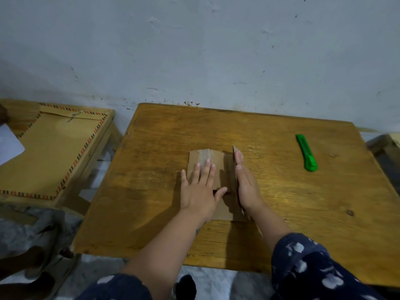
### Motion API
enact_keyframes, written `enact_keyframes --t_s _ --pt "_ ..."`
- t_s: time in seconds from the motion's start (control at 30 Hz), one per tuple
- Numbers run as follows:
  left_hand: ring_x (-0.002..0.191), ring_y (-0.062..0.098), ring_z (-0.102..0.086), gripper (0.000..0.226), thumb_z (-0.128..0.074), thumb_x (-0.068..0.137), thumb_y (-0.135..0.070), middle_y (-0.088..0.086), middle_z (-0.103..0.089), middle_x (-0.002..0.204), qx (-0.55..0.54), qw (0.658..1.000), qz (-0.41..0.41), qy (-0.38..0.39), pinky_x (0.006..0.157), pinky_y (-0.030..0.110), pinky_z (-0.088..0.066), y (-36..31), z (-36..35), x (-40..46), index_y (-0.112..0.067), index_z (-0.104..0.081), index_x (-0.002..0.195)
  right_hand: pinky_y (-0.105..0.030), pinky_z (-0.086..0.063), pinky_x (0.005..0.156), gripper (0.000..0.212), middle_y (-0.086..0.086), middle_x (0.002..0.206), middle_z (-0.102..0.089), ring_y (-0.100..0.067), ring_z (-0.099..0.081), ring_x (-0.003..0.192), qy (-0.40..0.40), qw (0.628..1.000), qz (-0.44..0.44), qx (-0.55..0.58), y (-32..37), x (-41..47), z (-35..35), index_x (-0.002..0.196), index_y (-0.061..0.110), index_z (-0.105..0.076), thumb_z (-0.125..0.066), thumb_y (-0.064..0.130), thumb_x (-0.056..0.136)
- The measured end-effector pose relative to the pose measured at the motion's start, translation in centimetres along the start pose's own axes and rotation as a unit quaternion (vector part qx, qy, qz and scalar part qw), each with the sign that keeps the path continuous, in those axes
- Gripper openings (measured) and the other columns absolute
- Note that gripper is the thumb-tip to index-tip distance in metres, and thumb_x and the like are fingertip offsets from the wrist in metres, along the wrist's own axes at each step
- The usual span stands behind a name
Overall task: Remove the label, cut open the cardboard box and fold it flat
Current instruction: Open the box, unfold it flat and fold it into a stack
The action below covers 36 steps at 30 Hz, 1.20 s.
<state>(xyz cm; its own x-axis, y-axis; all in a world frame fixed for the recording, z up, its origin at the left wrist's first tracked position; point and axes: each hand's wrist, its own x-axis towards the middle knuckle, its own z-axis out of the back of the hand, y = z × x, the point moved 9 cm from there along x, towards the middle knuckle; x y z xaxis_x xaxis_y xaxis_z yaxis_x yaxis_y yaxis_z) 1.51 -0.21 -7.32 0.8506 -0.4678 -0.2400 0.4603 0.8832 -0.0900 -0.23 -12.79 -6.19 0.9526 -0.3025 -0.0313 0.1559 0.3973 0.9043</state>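
A small brown cardboard box, cut open, lies mostly flat in the middle of the wooden table. My left hand rests palm down on its left panel with the fingers spread. My right hand stands on edge against the right panel, which is raised upright beside the fingers. A green utility knife lies on the table to the right, apart from both hands. No label is visible on the cardboard.
A lower wooden stool stands to the left with a large brown envelope and a white sheet on it. A pale wall runs directly behind the table. Another stool edge shows at far right.
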Motion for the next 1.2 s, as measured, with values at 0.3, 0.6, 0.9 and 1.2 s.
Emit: enact_keyframes --t_s 0.3,0.6,0.9,1.2 --pt "0.140 0.017 0.029 0.069 0.008 0.090 -0.059 -0.006 0.031 0.152 -0.033 0.998 0.008 0.052 0.118 0.049 0.002 -0.2 -0.7 0.4 -0.021 0.018 0.147 -0.041 0.003 0.120 0.050 0.009 0.159 -0.003 -0.001 0.004 0.144 0.059 0.969 0.053 -0.232 0.0 0.2 -1.7 0.151 0.022 -0.007 -0.015 0.031 0.103" --pt "0.146 0.009 -0.005 0.065 0.003 0.093 -0.059 -0.011 -0.011 0.159 -0.308 0.950 0.038 0.029 0.119 0.043 -0.010 1.7 2.0 0.3 -0.035 -0.016 0.150 -0.037 0.009 0.117 0.074 0.005 0.160 0.006 -0.007 0.011 0.145 0.077 0.909 0.077 -0.403 0.1 0.0 -3.1 0.151 0.018 -0.001 0.011 0.044 0.083" --pt "0.144 0.007 -0.016 0.059 -0.005 0.099 -0.047 -0.014 -0.030 0.148 -0.358 0.914 0.009 -0.190 0.120 0.045 -0.006 10.5 3.2 -0.2 -0.024 -0.038 0.143 -0.035 0.009 0.117 0.066 0.006 0.160 0.000 -0.004 0.010 0.144 0.063 0.916 0.088 -0.386 0.2 0.1 -2.9 0.151 0.019 -0.005 0.003 0.042 0.090" --pt "0.143 0.002 0.016 0.057 0.004 0.094 -0.047 -0.014 0.015 0.155 -0.224 0.971 -0.008 -0.087 0.115 0.044 0.017 5.1 0.2 1.2 -0.028 0.012 0.147 -0.043 0.003 0.120 0.061 0.007 0.159 0.002 -0.006 0.006 0.146 0.072 0.924 0.086 -0.366 -0.4 0.1 -2.9 0.152 0.019 -0.002 -0.011 0.039 0.095"
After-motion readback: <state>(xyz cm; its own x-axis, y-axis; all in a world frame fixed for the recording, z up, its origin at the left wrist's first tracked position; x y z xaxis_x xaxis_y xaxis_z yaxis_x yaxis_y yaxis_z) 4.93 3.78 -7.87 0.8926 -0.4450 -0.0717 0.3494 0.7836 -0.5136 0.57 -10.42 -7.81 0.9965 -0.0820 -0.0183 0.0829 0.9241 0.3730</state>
